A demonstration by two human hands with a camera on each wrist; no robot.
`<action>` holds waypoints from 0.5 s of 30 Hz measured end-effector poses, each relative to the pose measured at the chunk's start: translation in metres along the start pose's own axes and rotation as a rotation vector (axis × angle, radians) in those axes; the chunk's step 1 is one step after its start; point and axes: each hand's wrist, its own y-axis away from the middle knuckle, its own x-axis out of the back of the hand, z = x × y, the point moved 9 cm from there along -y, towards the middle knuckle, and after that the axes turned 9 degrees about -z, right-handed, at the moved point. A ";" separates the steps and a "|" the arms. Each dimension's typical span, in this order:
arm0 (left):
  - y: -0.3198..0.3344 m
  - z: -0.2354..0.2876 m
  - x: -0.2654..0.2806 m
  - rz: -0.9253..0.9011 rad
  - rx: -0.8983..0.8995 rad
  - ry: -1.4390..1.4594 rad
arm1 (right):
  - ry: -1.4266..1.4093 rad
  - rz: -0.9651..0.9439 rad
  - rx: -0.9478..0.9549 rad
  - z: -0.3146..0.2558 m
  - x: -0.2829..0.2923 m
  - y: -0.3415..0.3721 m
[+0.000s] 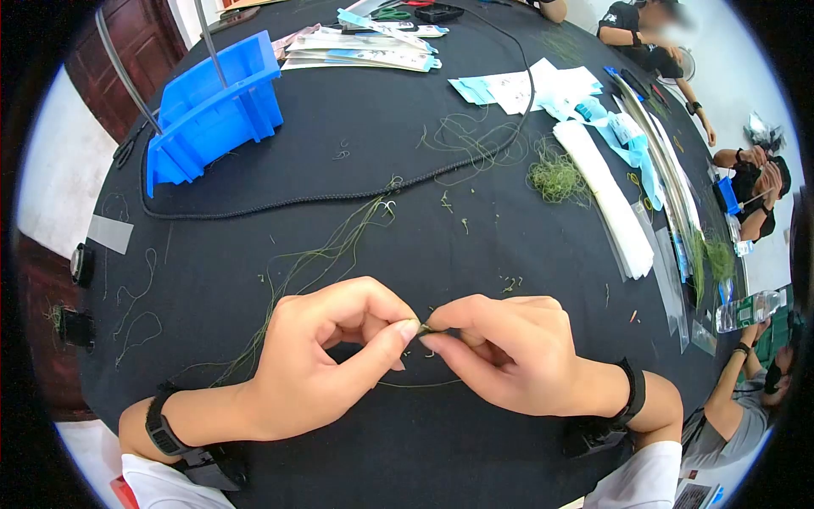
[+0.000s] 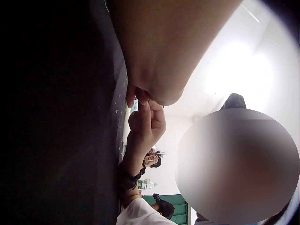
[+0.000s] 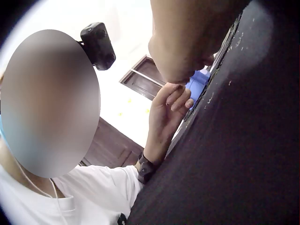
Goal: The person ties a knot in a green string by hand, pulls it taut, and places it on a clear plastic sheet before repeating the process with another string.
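Observation:
In the head view both hands meet at the middle front of the black table (image 1: 339,467). My left hand (image 1: 326,356) pinches a short dark green thread (image 1: 431,329) between thumb and forefinger. My right hand (image 1: 521,356) pinches the same thread from the other side, its fingertips almost meeting the left ones. Below the hands a thin thread end (image 1: 420,384) runs across the cloth. Long loose green threads (image 1: 326,248) trail from beyond the left hand towards its wrist. In both wrist views the fingers hide the held thread.
A blue bin (image 1: 259,114) stands at the back left, with a black cord (image 1: 339,198) curving across the table from it. Paper packets (image 1: 360,55) lie at the back. On the right are a tangle of green thread (image 1: 558,176), a white bundle (image 1: 606,199) and other people.

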 end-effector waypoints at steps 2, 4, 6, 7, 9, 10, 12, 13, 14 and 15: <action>0.001 -0.001 0.001 -0.006 0.042 0.021 | -0.006 0.020 0.007 0.000 0.002 0.000; 0.001 0.000 0.001 0.002 0.046 0.017 | -0.036 -0.001 -0.046 0.003 0.003 -0.001; 0.001 -0.001 0.001 0.007 0.051 0.021 | -0.106 -0.061 -0.145 0.008 0.002 -0.001; 0.001 -0.002 0.001 0.008 0.053 0.026 | -0.141 -0.091 -0.195 0.011 0.001 0.000; 0.001 -0.003 0.002 0.011 0.052 0.039 | -0.203 -0.109 -0.224 0.017 0.001 0.001; 0.001 -0.005 0.002 0.013 0.047 0.047 | -0.233 -0.118 -0.239 0.020 0.000 0.001; 0.001 -0.005 0.001 0.008 0.042 0.056 | -0.270 -0.114 -0.259 0.023 0.000 0.001; 0.001 -0.005 0.001 0.002 0.040 0.057 | -0.288 -0.112 -0.269 0.024 0.000 0.001; 0.001 -0.005 0.001 -0.004 0.039 0.058 | -0.292 -0.106 -0.271 0.024 0.000 0.001; 0.001 -0.005 0.000 -0.005 0.034 0.054 | -0.296 -0.100 -0.273 0.024 0.000 0.001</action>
